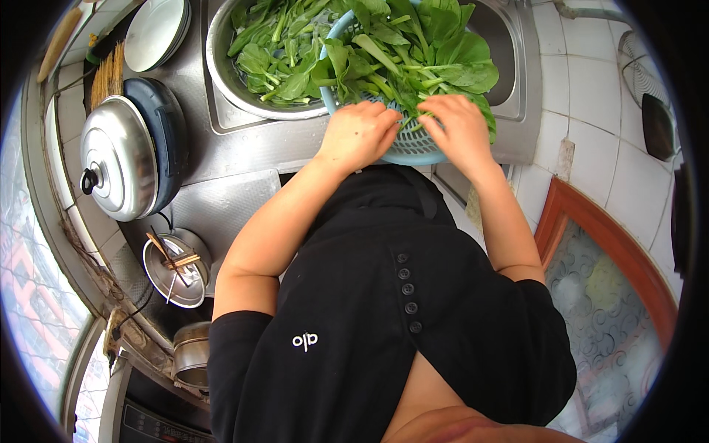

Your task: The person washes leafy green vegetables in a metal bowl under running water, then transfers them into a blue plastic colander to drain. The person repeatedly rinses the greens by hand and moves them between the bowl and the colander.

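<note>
A light blue plastic colander basket (425, 157) heaped with leafy greens (465, 63) rests over the sink, its left rim overlapping a steel basin (221, 83). More greens (277, 61) lie in water in that basin. My left hand (361, 133) is at the basket's near left side, its fingers curled at small stems; whether they grip anything is hidden. My right hand (455, 130) is bent over the basket's near right part, thumb and fingertips close to a thin green stem (415, 126). Whether the right fingers pinch that stem cannot be told.
The steel sink (507, 72) has a second bowl at right. Left on the counter are stacked plates (155, 33), a straw brush (108, 75), a lidded electric pan (119, 158) and a steel pot with chopsticks (191, 282). A wood-framed glass door (604, 221) is at right.
</note>
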The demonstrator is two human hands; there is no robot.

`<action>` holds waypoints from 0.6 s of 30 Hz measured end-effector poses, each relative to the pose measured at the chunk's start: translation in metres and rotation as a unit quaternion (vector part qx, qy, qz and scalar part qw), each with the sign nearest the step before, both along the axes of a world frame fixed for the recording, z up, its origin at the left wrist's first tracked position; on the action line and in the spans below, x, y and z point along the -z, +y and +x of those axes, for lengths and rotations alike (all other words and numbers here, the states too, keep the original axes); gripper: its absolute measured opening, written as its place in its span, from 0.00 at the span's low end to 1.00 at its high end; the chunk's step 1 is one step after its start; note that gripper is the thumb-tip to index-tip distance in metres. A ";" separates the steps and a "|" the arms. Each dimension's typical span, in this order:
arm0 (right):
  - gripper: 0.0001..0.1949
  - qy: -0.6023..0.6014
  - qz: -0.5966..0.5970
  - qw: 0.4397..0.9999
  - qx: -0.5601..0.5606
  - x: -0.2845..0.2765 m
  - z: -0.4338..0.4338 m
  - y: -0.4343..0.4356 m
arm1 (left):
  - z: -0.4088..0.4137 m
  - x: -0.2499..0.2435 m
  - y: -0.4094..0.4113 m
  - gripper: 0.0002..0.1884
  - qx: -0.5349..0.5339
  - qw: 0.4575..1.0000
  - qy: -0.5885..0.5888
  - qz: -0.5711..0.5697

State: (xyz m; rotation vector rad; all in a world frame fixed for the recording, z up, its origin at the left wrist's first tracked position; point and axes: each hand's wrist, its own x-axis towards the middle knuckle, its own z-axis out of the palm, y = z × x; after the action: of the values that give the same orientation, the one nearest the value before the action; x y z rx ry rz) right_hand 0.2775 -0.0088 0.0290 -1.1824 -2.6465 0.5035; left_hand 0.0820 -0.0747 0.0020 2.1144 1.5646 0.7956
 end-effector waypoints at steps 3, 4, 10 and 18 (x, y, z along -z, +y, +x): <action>0.09 0.071 0.006 0.991 0.115 -0.011 0.013 0.017 | -0.013 0.002 -0.004 0.08 -0.013 0.999 -0.001 0.041; 0.10 0.076 0.037 0.987 0.140 -0.016 0.019 0.021 | -0.016 -0.002 -0.006 0.08 -0.030 0.997 -0.009 0.077; 0.11 0.245 -0.161 0.889 0.351 0.011 0.079 0.039 | -0.028 0.022 -0.034 0.31 -0.299 0.933 -0.195 -0.033; 0.18 0.353 -0.381 0.720 0.460 0.063 0.116 0.014 | -0.012 0.016 -0.022 0.27 -0.254 0.679 -0.462 -0.511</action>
State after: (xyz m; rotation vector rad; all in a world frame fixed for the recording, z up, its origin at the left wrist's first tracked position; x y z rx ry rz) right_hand 0.3934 0.0049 -0.0343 -1.7860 -0.9512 1.4736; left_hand 0.0700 -0.0971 -0.0143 0.3104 1.3906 0.6805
